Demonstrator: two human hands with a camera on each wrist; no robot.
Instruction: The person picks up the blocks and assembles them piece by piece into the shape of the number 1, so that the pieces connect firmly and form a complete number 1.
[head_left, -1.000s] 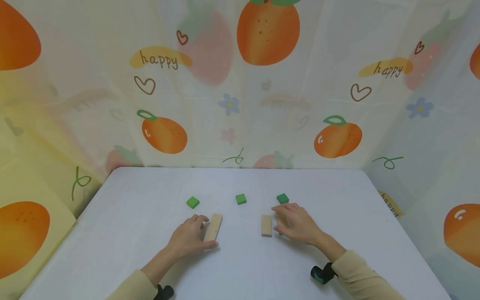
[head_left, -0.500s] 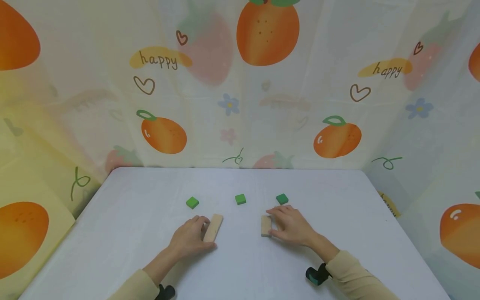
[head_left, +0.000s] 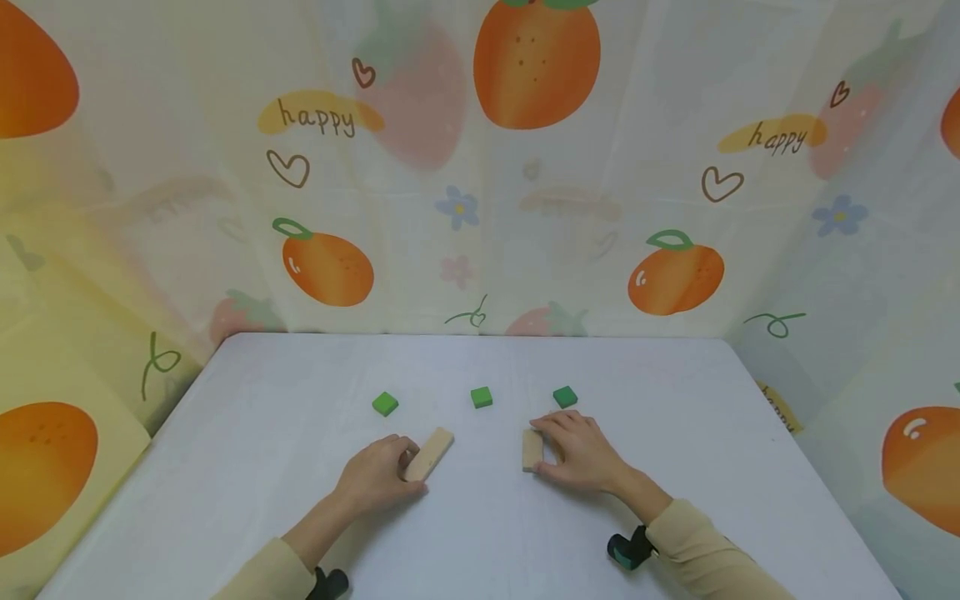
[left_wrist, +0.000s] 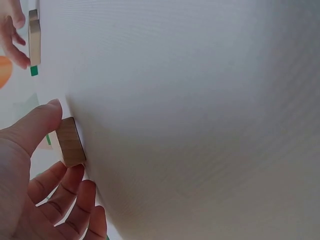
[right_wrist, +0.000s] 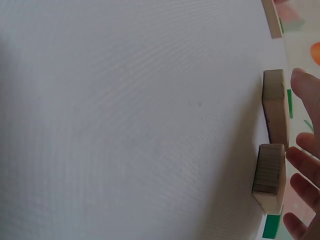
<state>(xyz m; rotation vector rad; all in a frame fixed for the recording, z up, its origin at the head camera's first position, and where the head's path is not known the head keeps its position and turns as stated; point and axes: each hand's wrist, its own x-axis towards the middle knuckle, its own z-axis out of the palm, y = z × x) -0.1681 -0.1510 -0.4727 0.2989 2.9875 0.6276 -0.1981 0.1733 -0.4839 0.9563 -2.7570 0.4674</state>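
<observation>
In the head view, my left hand point(head_left: 378, 475) holds a pale wooden block point(head_left: 431, 454) by its near end, thumb on one side and fingers on the other. The left wrist view shows the end face of that block point(left_wrist: 70, 142) between thumb and fingertips. My right hand point(head_left: 581, 454) reaches over a second wooden block point(head_left: 532, 451), thumb by its near end and fingers by its far end. In the right wrist view, a gap shows between the thumb and this block point(right_wrist: 276, 110). A third wooden block point(right_wrist: 270, 175) lies beside it near the fingers, hidden by the hand in the head view.
Three small green blocks lie in a row farther back: left point(head_left: 386, 404), middle point(head_left: 482, 397) and right point(head_left: 565, 397), the last just beyond my right hand. The white table point(head_left: 300, 367) meets a fruit-printed cloth point(head_left: 480, 250) at its back edge.
The block in my left hand has turned clockwise, its far end swinging right. My right hand has moved left, from the third block to over the second one.
</observation>
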